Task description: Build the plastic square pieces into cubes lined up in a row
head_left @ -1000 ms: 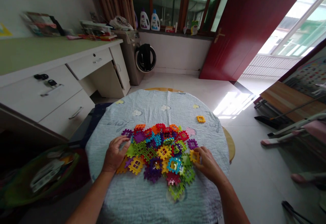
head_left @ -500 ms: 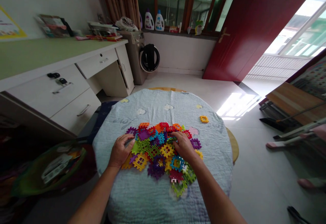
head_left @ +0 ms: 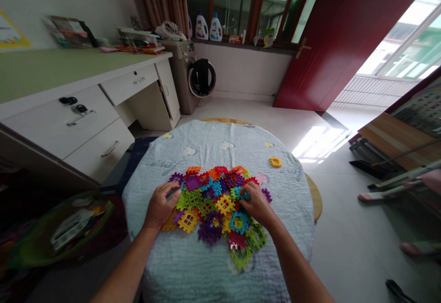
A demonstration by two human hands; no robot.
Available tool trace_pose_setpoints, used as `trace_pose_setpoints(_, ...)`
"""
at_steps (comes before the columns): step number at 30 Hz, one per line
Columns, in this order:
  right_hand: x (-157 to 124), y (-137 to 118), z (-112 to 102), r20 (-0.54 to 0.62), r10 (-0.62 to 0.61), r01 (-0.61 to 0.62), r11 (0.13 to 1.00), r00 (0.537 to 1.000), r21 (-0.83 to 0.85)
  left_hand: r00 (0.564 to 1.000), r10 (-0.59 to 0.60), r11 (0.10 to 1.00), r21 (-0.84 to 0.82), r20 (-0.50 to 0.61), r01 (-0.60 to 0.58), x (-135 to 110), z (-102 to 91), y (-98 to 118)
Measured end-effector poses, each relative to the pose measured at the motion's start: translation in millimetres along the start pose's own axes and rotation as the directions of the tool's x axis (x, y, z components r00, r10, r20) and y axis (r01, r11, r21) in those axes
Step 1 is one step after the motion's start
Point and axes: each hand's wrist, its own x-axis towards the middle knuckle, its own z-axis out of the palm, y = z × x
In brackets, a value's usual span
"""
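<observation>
Looks barely started: tile pile (head_left: pixel 224 205) jumbled mid-frame; left hand (head_left: pixel 161 206) loosely curled, right hand (head_left: pixel 257 200) bunched, can't tell either's grip.

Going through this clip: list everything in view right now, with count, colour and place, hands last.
pieces: many, too overlapped to count, mixed colours, heaped on the cloth
lone piece: one, yellow-orange, far right of the cloth
cloth: one, pale blue, under the pieces
desk: one, white with green top, left
tub: one, green, lower left
washer: one, grey, past the desk
bottles: at least two, white, on the sill
curtain: one, brown, beside the window
door: one, dark red, back right
board: one, brown, right edge
small clutter: uncountable, mixed colours, desk and sill
left hand: one, bare, heap's left side
right hand: one, bare, heap's right side
</observation>
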Motion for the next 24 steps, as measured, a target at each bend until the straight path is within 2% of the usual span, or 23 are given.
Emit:
trace_pose_setpoints(3,-10.2,0.7,-8.5,0.074,-0.008,0.007,1.000,0.997,0.024,1.000,0.003,1.000,0.002,0.011,-0.003,0.0,0.3,-1.1)
trace_pose_setpoints(9,-16.6,9.9,-10.1,0.023,0.031,-0.032,0.998,0.999,0.053,1.000,0.009,1.000,0.005,0.012,-0.009,1.1,-0.4,0.7)
trace_pose_setpoints(12,-14.8,16.8,-7.3,-0.053,0.109,-0.099,0.982,0.993,0.163,1.000,0.008,1.000,0.006,0.010,-0.008,0.7,-0.4,0.3)
trace_pose_setpoints(17,-4.8,28.8,-7.8,-0.112,0.268,-0.204,0.894,0.957,0.399,1.000,0.011,1.000,0.000,0.013,-0.011,0.4,-0.1,-1.0)
trace_pose_setpoints(20,1.2,36.4,-8.3,-0.161,0.327,-0.247,0.891,0.931,0.381,1.000,0.009,1.000,-0.002,0.010,-0.009,0.7,0.4,-1.7)
trace_pose_setpoints(24,4.8,41.3,-9.4,-0.213,0.322,-0.275,0.935,0.923,0.222,1.000,-0.001,1.000,-0.007,0.011,0.001,0.4,0.5,-1.2)
